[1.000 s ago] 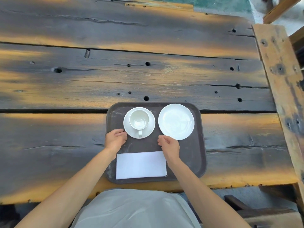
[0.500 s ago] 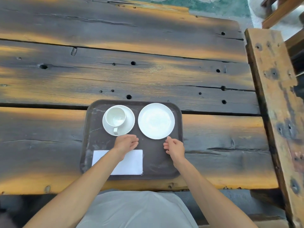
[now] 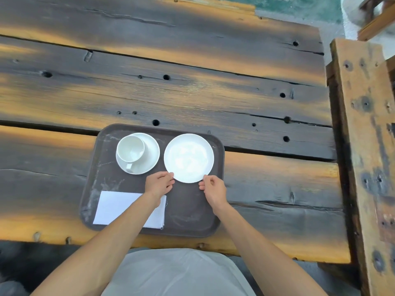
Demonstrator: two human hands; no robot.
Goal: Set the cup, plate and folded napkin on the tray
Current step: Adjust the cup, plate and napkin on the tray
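Observation:
A dark brown tray (image 3: 188, 212) lies at the table's near edge. On its far left a white cup (image 3: 130, 149) stands on a saucer (image 3: 150, 160), handle toward me. The white plate (image 3: 189, 158) rests on the far right of the tray. A folded white napkin (image 3: 113, 207) lies flat on the near left, partly under my left forearm. My left hand (image 3: 159, 184) pinches the plate's near-left rim. My right hand (image 3: 212, 188) has its curled fingers on the near-right rim.
The table (image 3: 192, 92) is made of dark weathered planks with knot holes and gaps. A rough wooden beam (image 3: 363, 146) runs along the right side. Green floor (image 3: 299, 7) shows beyond the far edge.
Both hands left the napkin's far edge and moved forward and right to the plate's near rim. The napkin stays flat on the tray.

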